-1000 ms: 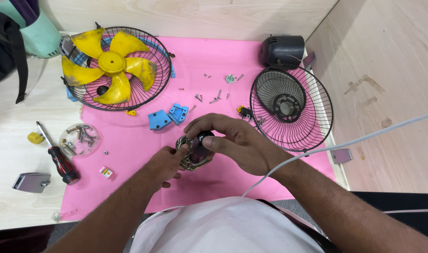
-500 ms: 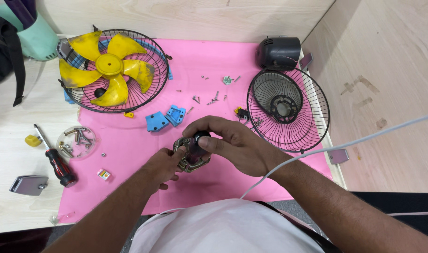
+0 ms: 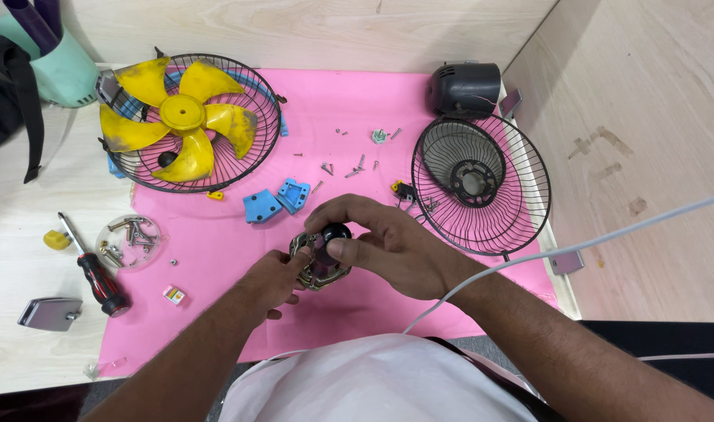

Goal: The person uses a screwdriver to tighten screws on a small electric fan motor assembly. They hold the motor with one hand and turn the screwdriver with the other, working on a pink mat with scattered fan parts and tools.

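Both my hands hold a small metal fan motor (image 3: pixel 319 262) over the pink mat (image 3: pixel 216 258). My left hand (image 3: pixel 275 281) grips its brass-coloured frame from the left and below. My right hand (image 3: pixel 388 246) curls over the top, thumb and fingers on a black round part of the motor. Most of the motor is hidden under my fingers.
A black wire guard with a yellow fan blade (image 3: pixel 181 117) lies at the back left. A second wire guard (image 3: pixel 482 184) and a black motor housing (image 3: pixel 462 87) are at the right. Two blue plastic pieces (image 3: pixel 277 201), loose screws (image 3: pixel 349 160), a dish of screws (image 3: pixel 128 241), a red-handled screwdriver (image 3: pixel 95 270) and a white cable (image 3: pixel 607 238) lie around.
My hands stay on the motor with only a slight shift of the fingers. The camera view has drifted a little.
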